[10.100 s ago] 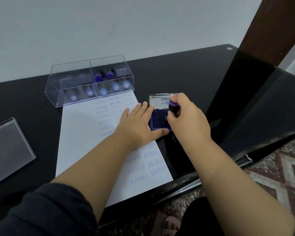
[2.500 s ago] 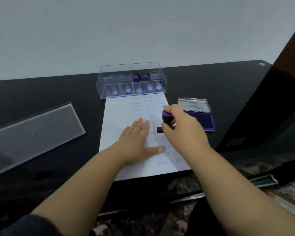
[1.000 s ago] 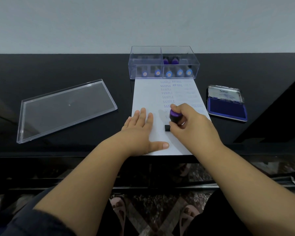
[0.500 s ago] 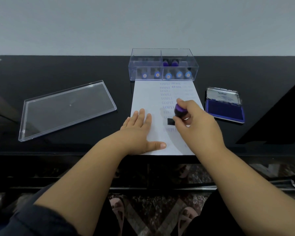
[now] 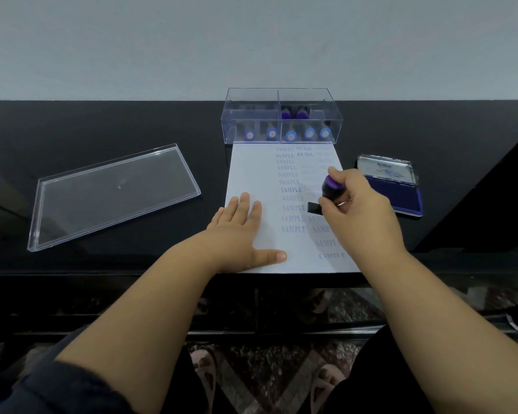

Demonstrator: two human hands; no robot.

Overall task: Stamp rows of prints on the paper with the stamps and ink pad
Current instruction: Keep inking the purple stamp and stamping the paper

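Observation:
A white paper [image 5: 253, 171] lies on the black table, printed with columns of blue SAMPLE and AIR MAIL marks. My left hand [image 5: 238, 234] lies flat on the paper's lower left part, fingers straight. My right hand [image 5: 359, 216] grips a purple-topped stamp [image 5: 329, 189] over the paper's right side, its black base at or just above the sheet beside the SAMPLE column. The open blue ink pad [image 5: 396, 189] sits right of the paper, its lid raised at the back.
A clear plastic box [image 5: 281, 98] with several more purple stamps stands at the paper's far end. Its clear lid [image 5: 114, 195] lies on the table to the left. The table's front edge runs just below the paper.
My right hand has carried the stamp up and to the right along the paper over the last second. My left hand has stayed flat on the sheet.

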